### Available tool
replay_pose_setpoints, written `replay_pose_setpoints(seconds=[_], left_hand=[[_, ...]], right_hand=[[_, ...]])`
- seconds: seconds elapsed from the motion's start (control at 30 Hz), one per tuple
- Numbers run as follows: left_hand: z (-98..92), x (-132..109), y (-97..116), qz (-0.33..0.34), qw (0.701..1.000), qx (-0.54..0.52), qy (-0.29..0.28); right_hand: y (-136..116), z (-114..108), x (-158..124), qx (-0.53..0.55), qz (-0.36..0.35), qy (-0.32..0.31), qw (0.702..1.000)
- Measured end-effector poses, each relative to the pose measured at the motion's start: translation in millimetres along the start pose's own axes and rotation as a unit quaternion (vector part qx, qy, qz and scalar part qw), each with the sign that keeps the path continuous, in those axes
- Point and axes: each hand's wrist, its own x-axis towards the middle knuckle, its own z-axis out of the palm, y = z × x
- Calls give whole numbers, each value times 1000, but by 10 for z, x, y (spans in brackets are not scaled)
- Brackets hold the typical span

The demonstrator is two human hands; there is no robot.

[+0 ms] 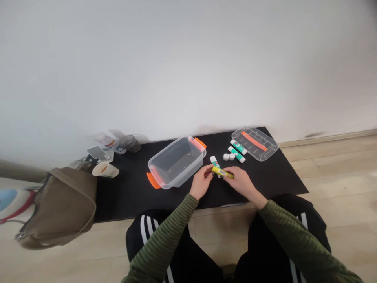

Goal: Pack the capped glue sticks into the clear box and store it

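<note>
My left hand (202,181) and my right hand (239,181) meet over a black mat (273,177), both gripping a yellow tube (223,172) from either end. Just behind it, a white and green glue stick (215,162) is partly hidden by the tube and my fingers. Farther right lie a pair of similar sticks (238,151) and a pair of small white caps (229,157). To my left stands a clear plastic box (176,162) with orange handles. A clear lid (255,144) with an orange strip lies at the mat's far right corner.
An olive bag (60,208) slumps over the mat's left edge. Beyond it stand a paper cup (104,169), a dark glass (129,143) and a white bottle (104,140). A white wall rises behind the mat, and a wooden floor surrounds it.
</note>
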Motion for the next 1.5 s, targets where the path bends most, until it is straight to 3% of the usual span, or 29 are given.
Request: replay_pose_setpoints(seconds=[0.1,0.2,0.37,0.6,0.67,0.87,1.0,1.23,1.33,1.5], left_hand=[[-4,20,-44,26,998,48,28],[-3,59,-42,73,989,129,19],[85,199,-41,137,966,218,-15],[358,607,-207,153,954,255,-47],[443,739,-256,152,955,250,-49],[614,1021,-345,149,955,253,-44],[640,1094,-352,123,932,336,-56],[529,931,-126,140,931,334,-42],[393,690,12,151,946,288,-21],[137,227,65,96,976,194,-20]], right_hand=[[84,84,72,-103,41,51,993],[135,163,133,-156,72,66,983],[92,232,179,-164,110,16,980],[68,174,213,-143,134,-25,980],[146,77,256,-147,125,-5,981],[505,-219,433,-204,62,137,967],[647,-177,503,-248,65,129,958],[666,-77,515,-282,120,84,948],[667,-93,493,-258,130,82,954],[655,-134,432,-197,121,111,967]])
